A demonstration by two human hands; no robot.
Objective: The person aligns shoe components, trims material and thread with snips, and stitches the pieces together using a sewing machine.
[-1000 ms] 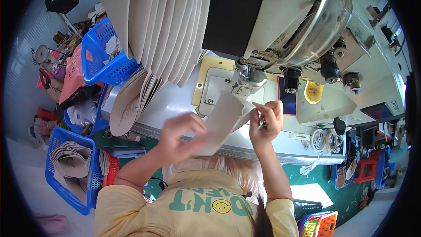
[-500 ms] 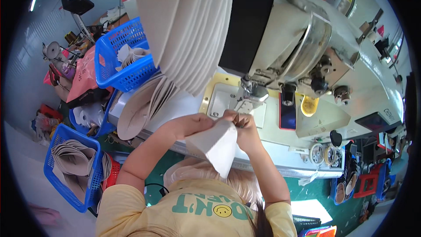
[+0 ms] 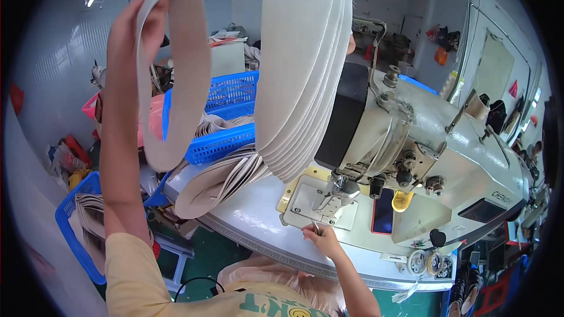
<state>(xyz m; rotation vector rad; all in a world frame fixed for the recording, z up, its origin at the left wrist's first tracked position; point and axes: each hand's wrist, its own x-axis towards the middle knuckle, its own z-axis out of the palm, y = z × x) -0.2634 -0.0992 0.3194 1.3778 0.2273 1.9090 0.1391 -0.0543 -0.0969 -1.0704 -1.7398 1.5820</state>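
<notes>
Raised high at the upper left, my left hand [image 3: 151, 26] is closed on a pale shoe upper piece [image 3: 187, 91], which hangs down as a long open loop. My right hand [image 3: 323, 242] rests low in front of the sewing machine's needle plate [image 3: 304, 202], its fingers pinched round a small dark metal tool [image 3: 317, 229] whose kind I cannot make out. Just beyond that hand is the presser foot [image 3: 343, 186] of the sewing machine [image 3: 446, 158]. Left of the machine head hangs a thick stack of similar pale upper pieces [image 3: 296, 70].
More pieces [image 3: 220, 185] lie fanned on the white table [image 3: 247, 199]. Behind them stands a blue basket [image 3: 220, 144] with folded pieces. Another blue basket [image 3: 64, 217] is at the lower left. A phone [image 3: 383, 211] and bobbins [image 3: 417, 262] lie on the table's right.
My left hand has swung from the front of the machine up to the upper left with the upper piece. My right hand has let go of the piece and stays by the needle plate. The view has tilted up.
</notes>
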